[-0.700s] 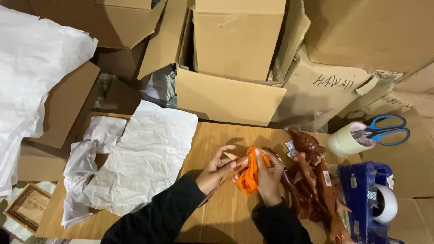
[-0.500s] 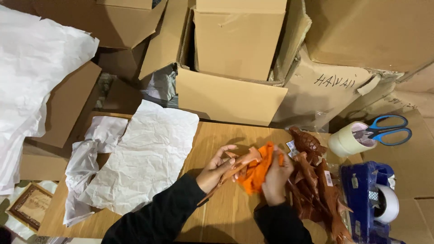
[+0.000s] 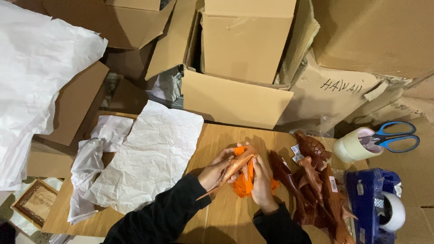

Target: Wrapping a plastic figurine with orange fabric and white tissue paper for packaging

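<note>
Both hands (image 3: 239, 174) hold a wooden carving (image 3: 233, 168) against an orange cloth (image 3: 245, 183).

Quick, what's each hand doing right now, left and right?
Left hand: closed on the carved wooden figure.
Right hand: closed on the orange cloth, pressed against the same figure.

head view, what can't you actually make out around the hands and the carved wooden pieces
- Orange cloth: head view, mostly covered by the right hand and the wooden figure that the left hand holds.
- Pile of dark wooden carvings: they overlap, the bottom edge cuts them off, so no count.
- Blue tape dispenser: cut by the bottom edge.
- Framed picture: too small and dim.
</note>
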